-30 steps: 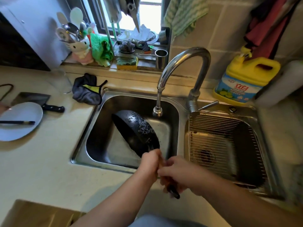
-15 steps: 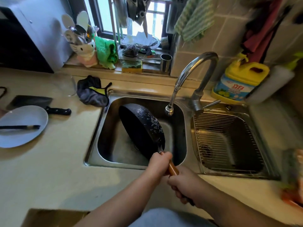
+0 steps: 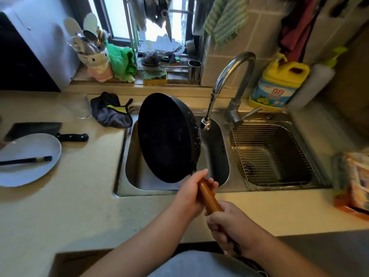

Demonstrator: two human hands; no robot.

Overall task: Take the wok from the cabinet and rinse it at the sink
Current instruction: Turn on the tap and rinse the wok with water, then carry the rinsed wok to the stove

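The black wok (image 3: 165,136) stands tilted on edge over the left basin of the steel sink (image 3: 121,176), its inside facing left and water drops on its right rim. Its brown wooden handle (image 3: 209,198) points toward me. My left hand (image 3: 191,194) grips the handle near the pan. Farther back, my right hand (image 3: 225,222) closes on the handle's end. The faucet (image 3: 225,80) spout hangs just right of the wok; I see no water running.
A wire rack (image 3: 267,152) fills the right basin. A yellow detergent jug (image 3: 279,84) stands behind it. On the left counter lie a white plate (image 3: 30,158) with chopsticks, a cleaver (image 3: 40,128), a glass and a dark cloth (image 3: 111,112). Packets (image 3: 355,180) sit at right.
The wok has risen from deep in the left basin and tipped up onto its edge, its rim now above the sink's back edge. Both hands stayed on the handle.
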